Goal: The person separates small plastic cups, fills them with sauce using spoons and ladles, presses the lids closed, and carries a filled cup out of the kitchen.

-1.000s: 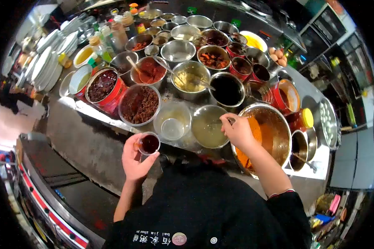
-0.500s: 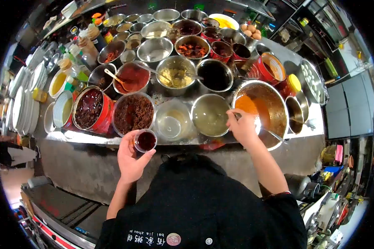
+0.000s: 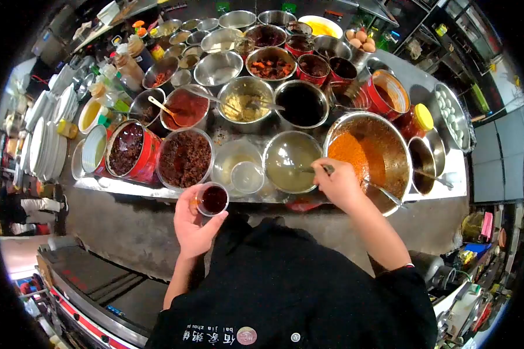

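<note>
My left hand point(image 3: 195, 225) is wrapped round a small clear cup point(image 3: 213, 199) of dark red-brown liquid, in front of the counter's edge. My right hand point(image 3: 337, 181) pinches the handle of a utensil whose far end reaches into the steel bowl of pale, cloudy liquid point(image 3: 291, 166). Left of that bowl stands a clear tub point(image 3: 224, 168) with a small empty-looking clear cup point(image 3: 247, 177) in it. On the right is a large steel bowl with orange sauce point(image 3: 348, 152) and a spoon point(image 3: 387, 193). A tub of dark brown crumbly food point(image 3: 184, 158) stands behind my left hand.
Many bowls cover the steel counter, among them dark liquid point(image 3: 300, 103), yellow paste point(image 3: 244, 100) and red sauce point(image 3: 186, 107). Bottles point(image 3: 128, 70) and stacked white plates point(image 3: 45, 148) stand at the left. Brown eggs point(image 3: 361, 41) and a tray of white eggs point(image 3: 448, 116) are at the right.
The view has shifted and turned. The spoon in the orange sauce, out of sight a second ago, now shows. My left hand still holds the cup and my right hand the utensil.
</note>
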Demonstrator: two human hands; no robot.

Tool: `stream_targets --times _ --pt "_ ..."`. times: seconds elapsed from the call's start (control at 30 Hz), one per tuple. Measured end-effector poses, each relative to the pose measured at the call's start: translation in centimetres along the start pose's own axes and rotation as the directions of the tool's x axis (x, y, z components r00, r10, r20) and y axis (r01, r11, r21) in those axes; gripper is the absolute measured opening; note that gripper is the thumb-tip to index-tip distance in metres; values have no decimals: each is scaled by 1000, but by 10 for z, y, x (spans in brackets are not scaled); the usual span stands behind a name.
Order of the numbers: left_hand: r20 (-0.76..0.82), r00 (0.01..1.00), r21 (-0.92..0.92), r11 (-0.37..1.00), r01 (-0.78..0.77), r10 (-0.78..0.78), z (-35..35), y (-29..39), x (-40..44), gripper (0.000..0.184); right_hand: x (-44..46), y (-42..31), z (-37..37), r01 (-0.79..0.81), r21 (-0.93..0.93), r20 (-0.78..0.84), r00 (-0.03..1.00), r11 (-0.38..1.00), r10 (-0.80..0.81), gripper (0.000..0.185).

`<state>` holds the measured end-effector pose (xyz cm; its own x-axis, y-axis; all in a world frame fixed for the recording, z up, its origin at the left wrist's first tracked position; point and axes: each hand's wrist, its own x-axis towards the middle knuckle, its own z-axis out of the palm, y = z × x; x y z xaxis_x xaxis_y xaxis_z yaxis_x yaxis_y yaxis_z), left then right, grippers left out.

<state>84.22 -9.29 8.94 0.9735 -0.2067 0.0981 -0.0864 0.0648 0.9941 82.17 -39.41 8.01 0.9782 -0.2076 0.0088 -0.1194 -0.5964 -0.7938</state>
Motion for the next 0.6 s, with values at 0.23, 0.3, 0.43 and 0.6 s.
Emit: stream_targets --times 0.23,0.3,0.43,0.6 --pt "114 993 -12 1000 -15 17 -10 -3 22 60 -5 -9 16 7 7 -102 995 1000 -6 16" --pt "119 993 25 999 22 -25 -15 4 29 59 -12 -23 13 -99 67 -69 992 993 104 15" --pt "151 988 32 999 16 -21 -30 -4 39 59 -25 -26 10 34 -44 -172 984 998 -41 13" --pt "195 980 50 998 38 -47 -44 -2 48 58 -32 -16 23 182 -202 -257 938 962 -231 14"
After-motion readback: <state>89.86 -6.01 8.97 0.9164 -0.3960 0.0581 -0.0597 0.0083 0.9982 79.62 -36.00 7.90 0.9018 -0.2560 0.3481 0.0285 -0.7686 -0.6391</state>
